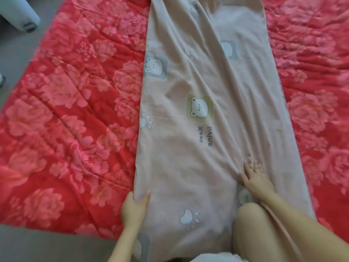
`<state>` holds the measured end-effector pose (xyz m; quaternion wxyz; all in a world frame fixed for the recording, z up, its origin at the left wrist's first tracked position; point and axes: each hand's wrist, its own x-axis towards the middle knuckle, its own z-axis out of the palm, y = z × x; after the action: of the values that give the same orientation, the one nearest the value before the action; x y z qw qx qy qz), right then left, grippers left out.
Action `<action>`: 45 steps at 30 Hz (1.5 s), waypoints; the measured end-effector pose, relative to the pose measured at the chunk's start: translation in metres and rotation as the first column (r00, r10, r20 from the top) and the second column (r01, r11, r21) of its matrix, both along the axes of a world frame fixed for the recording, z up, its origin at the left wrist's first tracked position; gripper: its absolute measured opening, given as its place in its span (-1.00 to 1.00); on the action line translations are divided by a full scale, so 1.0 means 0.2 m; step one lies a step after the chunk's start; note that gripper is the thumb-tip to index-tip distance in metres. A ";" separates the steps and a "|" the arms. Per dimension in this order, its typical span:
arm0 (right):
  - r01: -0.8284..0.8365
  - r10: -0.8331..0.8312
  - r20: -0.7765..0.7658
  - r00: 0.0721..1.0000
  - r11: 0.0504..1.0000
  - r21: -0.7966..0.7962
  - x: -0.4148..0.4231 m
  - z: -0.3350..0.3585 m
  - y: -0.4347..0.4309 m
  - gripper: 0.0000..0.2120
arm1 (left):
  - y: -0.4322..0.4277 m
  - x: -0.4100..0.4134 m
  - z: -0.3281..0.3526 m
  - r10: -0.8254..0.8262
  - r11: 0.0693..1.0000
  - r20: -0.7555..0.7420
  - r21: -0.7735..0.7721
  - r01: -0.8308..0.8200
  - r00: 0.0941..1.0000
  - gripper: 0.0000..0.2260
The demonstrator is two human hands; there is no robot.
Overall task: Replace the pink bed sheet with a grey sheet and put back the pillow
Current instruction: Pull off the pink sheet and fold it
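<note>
Now the folded sheet (198, 129) runs down mid-frame over the red quilt (66, 110).
My left hand (135, 207) grips its lower-left edge, my right hand (255, 176) presses flat, fingers straight; I should pull sideways evenly, keeping the crease pinned.

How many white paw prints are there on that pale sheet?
2. One paw print sits at the left edge of the sheet, about midway up; the other lies near the bottom, between the left hand and the knee. Folds may hide more.
</note>
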<state>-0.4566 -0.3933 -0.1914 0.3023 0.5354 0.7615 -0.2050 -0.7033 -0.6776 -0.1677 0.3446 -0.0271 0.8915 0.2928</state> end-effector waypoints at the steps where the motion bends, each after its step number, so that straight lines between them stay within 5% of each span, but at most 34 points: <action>1: 0.018 -0.018 -0.001 1.000 1.000 -0.017 0.02 0.01 -0.05 -0.44 | -0.05 0.02 0.01 0.011 1.000 0.020 0.012 -0.012 1.000 -0.74; 7: -0.033 0.037 0.043 0.998 0.995 -0.094 0.28 0.07 -0.41 -0.50 | -0.36 0.27 0.03 0.091 0.991 0.180 0.082 -0.107 0.979 -0.85; 11: -0.115 0.127 0.108 0.986 0.987 -0.112 0.41 0.03 -0.61 -0.23 | -0.51 0.41 0.01 0.131 0.985 0.304 0.072 -0.160 0.944 -0.88; 16: -0.127 0.134 0.103 0.986 0.989 -0.072 0.40 -0.02 -0.63 -0.23 | -0.70 0.62 0.02 0.169 0.985 0.388 -0.029 -0.172 0.906 -0.85; 22: -0.293 0.299 -0.075 0.951 0.953 0.080 0.54 0.20 -0.86 -0.39 | -0.70 0.80 0.29 0.117 0.978 0.164 0.150 -0.142 0.979 -0.87; 26: -0.443 0.428 -0.279 0.860 0.896 0.010 0.61 0.45 -1.02 -0.36 | -0.57 0.87 0.58 0.053 0.959 0.046 0.277 -0.064 0.998 -0.83; 30: -0.504 0.347 -0.575 0.741 0.853 -0.134 0.66 0.78 -1.21 -0.20 | -0.37 0.93 0.92 0.156 0.905 0.089 0.386 -0.179 0.984 -0.88; 32: -0.517 0.367 -0.597 0.713 0.850 -0.095 0.68 0.86 -1.28 -0.13 | -0.28 0.94 1.10 0.236 0.855 0.180 0.429 -0.292 0.955 -0.90; 34: -0.425 0.351 -0.598 0.720 0.905 0.019 0.68 0.88 -1.29 -0.12 | -0.18 0.92 1.26 0.287 0.784 0.301 0.471 -0.404 0.909 -0.91; 37: 0.037 0.099 -0.714 0.693 0.984 0.172 0.66 0.89 -1.25 -0.33 | -0.01 0.88 1.49 0.310 0.679 0.483 0.491 -0.546 0.819 -0.86; 40: 0.413 -0.008 -0.805 0.593 0.861 0.296 0.65 0.97 -1.16 -0.61 | 0.16 0.92 1.75 0.233 0.698 0.564 0.470 -0.540 0.792 -0.78; 45: 0.627 -0.132 -0.832 0.538 0.723 0.290 0.82 1.06 -0.90 -0.77 | 0.34 1.00 2.09 0.147 0.695 0.573 0.520 -0.496 0.806 -0.73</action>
<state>-0.2928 -0.5730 0.0199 -0.2753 0.6195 0.6942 -0.2418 -0.5034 -0.6104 0.2503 0.4866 -0.1408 0.5962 0.6229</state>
